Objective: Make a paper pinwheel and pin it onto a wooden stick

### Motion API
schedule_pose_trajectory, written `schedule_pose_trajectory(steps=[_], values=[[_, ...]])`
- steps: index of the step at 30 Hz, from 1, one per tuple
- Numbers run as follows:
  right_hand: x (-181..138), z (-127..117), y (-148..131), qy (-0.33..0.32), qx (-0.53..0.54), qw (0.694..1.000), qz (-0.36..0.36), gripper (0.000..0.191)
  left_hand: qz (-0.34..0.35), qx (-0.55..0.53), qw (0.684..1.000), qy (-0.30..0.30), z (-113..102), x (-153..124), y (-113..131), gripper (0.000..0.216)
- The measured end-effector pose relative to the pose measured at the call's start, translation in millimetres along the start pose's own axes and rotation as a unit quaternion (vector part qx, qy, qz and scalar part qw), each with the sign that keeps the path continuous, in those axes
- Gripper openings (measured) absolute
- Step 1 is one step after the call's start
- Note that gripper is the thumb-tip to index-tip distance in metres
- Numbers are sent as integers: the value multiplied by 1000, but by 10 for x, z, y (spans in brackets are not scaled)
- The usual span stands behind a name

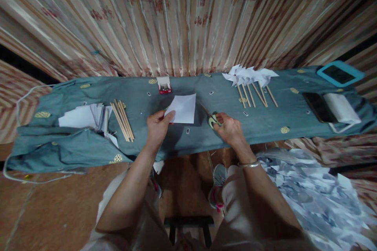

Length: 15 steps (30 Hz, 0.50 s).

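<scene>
My left hand (158, 124) pinches the near left corner of a white square sheet of paper (184, 108), held just above the blue-grey cloth-covered table (265, 125). My right hand (229, 127) is closed round the pale green handles of a pair of scissors (212, 119), whose blades point up and left toward the paper. Several wooden sticks (122, 119) lie left of my left hand, beside a stack of white paper (82, 117).
Finished white paper pinwheels on sticks (251, 78) lie at the back right. A small red box of pins (164, 85) stands behind the sheet. A phone (319, 106), a white roll (341, 108) and a blue-framed tablet (340, 73) sit far right. Paper scraps (309, 188) cover the floor.
</scene>
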State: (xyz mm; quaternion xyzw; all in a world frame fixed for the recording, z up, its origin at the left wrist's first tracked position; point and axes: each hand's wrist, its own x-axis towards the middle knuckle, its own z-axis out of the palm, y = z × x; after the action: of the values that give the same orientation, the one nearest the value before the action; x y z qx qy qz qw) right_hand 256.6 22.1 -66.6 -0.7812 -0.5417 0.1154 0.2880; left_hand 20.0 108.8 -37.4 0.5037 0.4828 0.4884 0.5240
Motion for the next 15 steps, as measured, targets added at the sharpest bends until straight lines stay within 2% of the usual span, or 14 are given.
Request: schedule_pose_trajectory(steps=[2, 3, 5, 7, 9, 12, 15], values=[[-22, 65, -77, -31, 168, 984, 50, 24, 0, -11, 1000, 13, -15, 33, 20, 30], [-31, 96, -115, -60, 260, 961, 78, 28, -3, -20, 1000, 20, -24, 49, 31, 31], [-48, 135, -193, -125, 412, 893, 135, 40, -9, -38, 999, 36, -53, 83, 53, 35], [-72, 129, -274, -169, 499, 833, 169, 52, -15, -56, 997, 53, -96, 113, 74, 39], [-110, 90, -352, -206, 539, 796, 184, 57, -23, -77, 994, 68, -146, 135, 95, 42], [-178, 36, -441, -253, 537, 788, 164, 53, -29, -99, 992, 79, -215, 150, 122, 46], [-228, 47, -483, -285, 508, 804, 119, 50, -32, -104, 991, 82, -255, 145, 132, 45]])
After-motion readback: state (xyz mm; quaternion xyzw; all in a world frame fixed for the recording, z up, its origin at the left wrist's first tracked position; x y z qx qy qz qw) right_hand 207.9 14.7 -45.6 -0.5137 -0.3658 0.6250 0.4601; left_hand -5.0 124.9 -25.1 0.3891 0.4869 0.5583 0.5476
